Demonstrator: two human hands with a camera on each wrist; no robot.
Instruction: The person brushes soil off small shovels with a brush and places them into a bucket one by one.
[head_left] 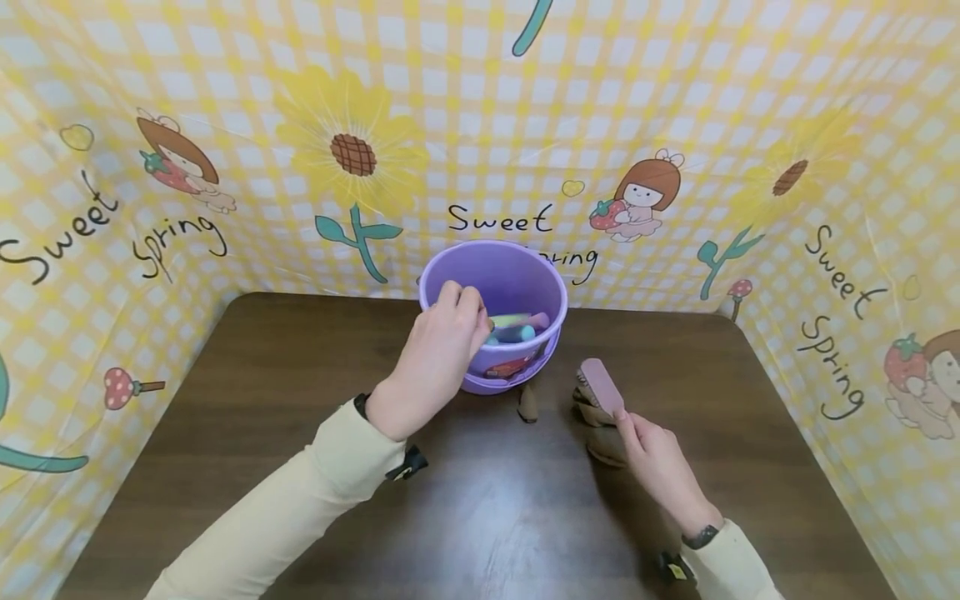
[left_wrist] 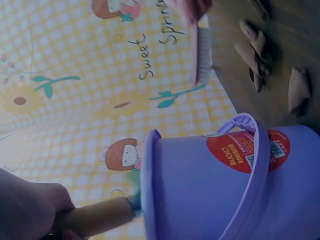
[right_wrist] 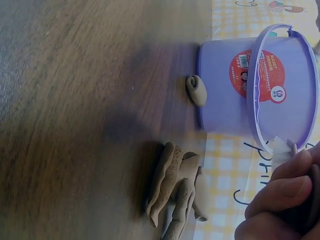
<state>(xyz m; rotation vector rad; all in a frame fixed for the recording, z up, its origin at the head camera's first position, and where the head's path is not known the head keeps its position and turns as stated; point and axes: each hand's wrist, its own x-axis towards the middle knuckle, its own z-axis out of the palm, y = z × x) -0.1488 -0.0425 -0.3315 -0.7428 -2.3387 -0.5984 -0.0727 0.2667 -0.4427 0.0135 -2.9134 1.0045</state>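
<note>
A purple bucket (head_left: 495, 262) stands at the back of the table with several coloured sticks (head_left: 517, 333) inside. My left hand (head_left: 431, 358) is at its near left rim and grips a tan cylinder (left_wrist: 102, 215) with a teal end, which points into the bucket mouth. My right hand (head_left: 663, 467) holds a pink brush (head_left: 602, 385) by its handle, to the right of the bucket; white bristles (left_wrist: 204, 57) show in the left wrist view. Several curled brown clay-like pieces (right_wrist: 170, 180) lie on the table below the brush.
One more brown piece (right_wrist: 197, 91) lies against the bucket's base. A hanging bucket handle (left_wrist: 257, 165) crosses the red label (left_wrist: 230, 150). Yellow checked cloth (head_left: 480, 100) with printed figures walls off the back and sides of the dark wooden table (head_left: 300, 367).
</note>
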